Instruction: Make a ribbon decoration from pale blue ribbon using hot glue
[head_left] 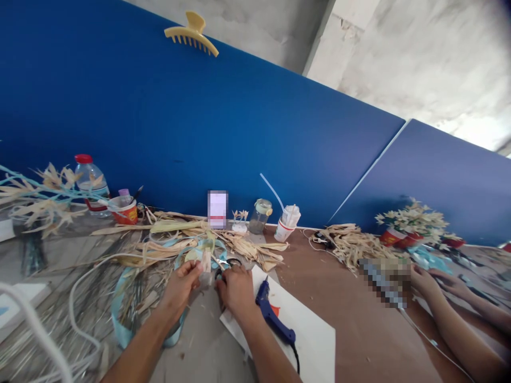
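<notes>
My left hand is closed, with thumb and fingers pinching a small pale piece of dried corn husk held upright. My right hand is closed around the dark handles of a pair of scissors, whose metal blades point left toward the husk. Fingers partly cover the handles. Beyond both hands lies a heap of long dried corn husks. A light blue ribbon curls beside my left forearm. Just right of my right wrist, a blue glue gun rests on a white sheet.
Along the blue partition stand a red-capped bottle, a paper cup, a phone, a jar and stacked cups. A white cable loops at left. Another person's hands work at right.
</notes>
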Demonstrator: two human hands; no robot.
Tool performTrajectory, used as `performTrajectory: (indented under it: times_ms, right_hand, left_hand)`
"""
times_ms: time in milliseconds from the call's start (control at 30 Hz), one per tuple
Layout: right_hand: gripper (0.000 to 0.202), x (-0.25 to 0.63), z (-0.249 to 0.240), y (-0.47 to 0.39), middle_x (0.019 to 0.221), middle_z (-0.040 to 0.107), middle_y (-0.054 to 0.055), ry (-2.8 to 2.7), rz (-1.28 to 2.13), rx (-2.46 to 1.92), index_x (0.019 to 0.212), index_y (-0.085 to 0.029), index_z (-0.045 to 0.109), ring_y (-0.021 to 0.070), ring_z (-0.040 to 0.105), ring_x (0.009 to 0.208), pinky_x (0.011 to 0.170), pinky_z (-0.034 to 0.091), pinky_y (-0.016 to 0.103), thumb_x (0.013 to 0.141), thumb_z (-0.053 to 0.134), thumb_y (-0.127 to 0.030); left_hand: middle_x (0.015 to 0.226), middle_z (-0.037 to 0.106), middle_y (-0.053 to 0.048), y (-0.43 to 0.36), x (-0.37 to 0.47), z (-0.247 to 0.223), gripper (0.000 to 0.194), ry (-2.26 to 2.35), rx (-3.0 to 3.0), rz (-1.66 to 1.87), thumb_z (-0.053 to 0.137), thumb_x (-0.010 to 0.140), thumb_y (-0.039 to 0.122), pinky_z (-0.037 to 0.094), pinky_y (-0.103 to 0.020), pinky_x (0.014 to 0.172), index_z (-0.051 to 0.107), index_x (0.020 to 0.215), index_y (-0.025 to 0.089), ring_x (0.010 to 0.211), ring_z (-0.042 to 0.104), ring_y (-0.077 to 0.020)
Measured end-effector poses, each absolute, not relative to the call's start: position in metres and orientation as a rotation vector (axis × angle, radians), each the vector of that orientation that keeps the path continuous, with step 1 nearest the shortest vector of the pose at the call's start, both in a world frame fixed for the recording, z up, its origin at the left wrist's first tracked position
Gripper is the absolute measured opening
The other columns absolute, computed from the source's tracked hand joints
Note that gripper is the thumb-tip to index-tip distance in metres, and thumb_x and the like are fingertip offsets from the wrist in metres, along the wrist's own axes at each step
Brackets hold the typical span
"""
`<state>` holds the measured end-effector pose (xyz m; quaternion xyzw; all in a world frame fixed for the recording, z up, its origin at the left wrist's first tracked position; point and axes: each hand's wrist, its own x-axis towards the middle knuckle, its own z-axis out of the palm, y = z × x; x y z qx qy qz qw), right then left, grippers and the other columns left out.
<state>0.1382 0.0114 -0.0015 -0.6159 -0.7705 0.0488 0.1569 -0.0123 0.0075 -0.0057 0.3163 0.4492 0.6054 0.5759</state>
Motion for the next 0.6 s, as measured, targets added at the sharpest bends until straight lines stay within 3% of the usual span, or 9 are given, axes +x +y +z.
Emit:
performTrajectory:
  times_ms: [100,200,400,600]
  right_hand:
    - [0.024,0.131,-0.007,0.011,0.097,0.066,0.015,-2.251,0.091,-1.748,0.089,-0.016,0.070,0.0302,0.055,0.097,0.078,0.037,0.038,0.076,0.066,-0.035]
    - [0.016,0.127,-0.011,0.013,0.094,0.067,0.015,-2.269,0.111,-1.716,0.084,-0.015,0.070,0.0306,0.056,0.096,0.078,0.037,0.039,0.076,0.063,-0.027]
    - [0.017,0.147,-0.008,0.023,0.075,0.065,0.009,-1.844,0.439,-1.654,0.065,-0.017,0.066,0.0212,0.058,0.078,0.072,0.040,0.031,0.076,0.053,-0.015]
    - [0.026,0.176,-0.005,0.038,0.058,0.055,-0.001,-0.996,0.958,-1.219,0.063,-0.020,0.056,0.0148,0.049,0.058,0.057,0.040,0.027,0.076,0.056,-0.043]
  left_hand:
    - [0.054,0.044,0.007,0.008,-0.012,-0.004,0.041,1.054,0.755,1.410,0.081,0.052,0.046,0.024,-0.022,0.044,0.056,0.064,0.017,0.045,0.031,-0.0059]
    - [0.052,0.042,0.008,0.008,-0.013,-0.003,0.043,1.059,0.730,1.417,0.082,0.050,0.047,0.024,-0.022,0.043,0.054,0.063,0.017,0.043,0.029,-0.0052]
    - [0.049,0.038,0.011,0.007,-0.015,0.000,0.041,1.020,0.666,1.435,0.083,0.050,0.042,0.025,-0.019,0.042,0.053,0.062,0.017,0.042,0.027,-0.0038]
    - [0.053,0.047,0.010,0.008,-0.015,-0.002,0.038,0.958,0.540,1.453,0.086,0.049,0.033,0.032,-0.017,0.042,0.057,0.068,0.017,0.042,0.034,-0.0029]
